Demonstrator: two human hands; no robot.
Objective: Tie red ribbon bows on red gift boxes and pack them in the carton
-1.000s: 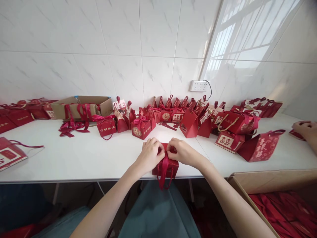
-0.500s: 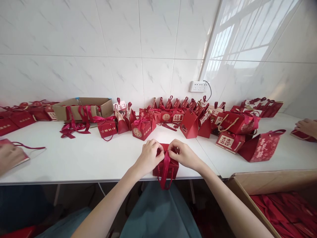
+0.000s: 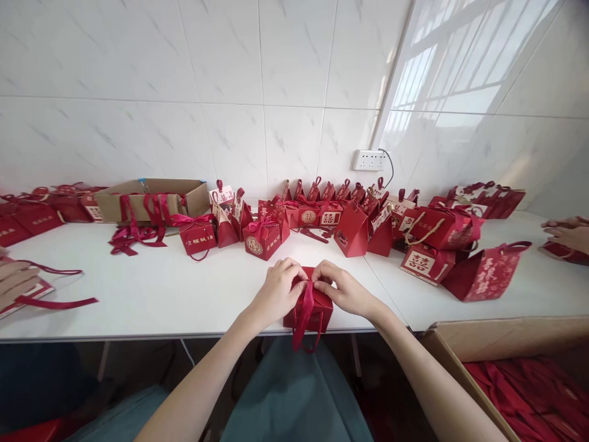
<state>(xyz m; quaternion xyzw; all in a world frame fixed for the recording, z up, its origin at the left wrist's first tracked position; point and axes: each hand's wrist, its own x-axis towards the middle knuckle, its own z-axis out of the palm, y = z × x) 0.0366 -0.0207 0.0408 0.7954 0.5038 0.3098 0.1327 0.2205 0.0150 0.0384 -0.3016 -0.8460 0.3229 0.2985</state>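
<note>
At the table's front edge stands a small red gift box [image 3: 317, 316] with a twisted red cord handle hanging over its near side. A dark pink satin ribbon [image 3: 304, 316] lies over its top and trails down the front. My left hand [image 3: 281, 283] pinches the ribbon at the top of the box from the left. From the right, my right hand [image 3: 338, 283] pinches it at the same spot, fingertips nearly touching the left ones. The fingers hide the exact shape of the ribbon there.
Finished-looking red boxes [image 3: 263, 238] line the wall side of the white table [image 3: 161, 294]. A cardboard box [image 3: 197, 199] with ribbons draped over it stands back left. Another carton [image 3: 506, 334] holds red pieces at lower right. Other people's hands [image 3: 16, 279] work at both sides.
My hands stay at the top of the box, fingers slightly shifted. The hanging ribbon has swung a little left. At far left, another person's ribbon now lies stretched across the table.
</note>
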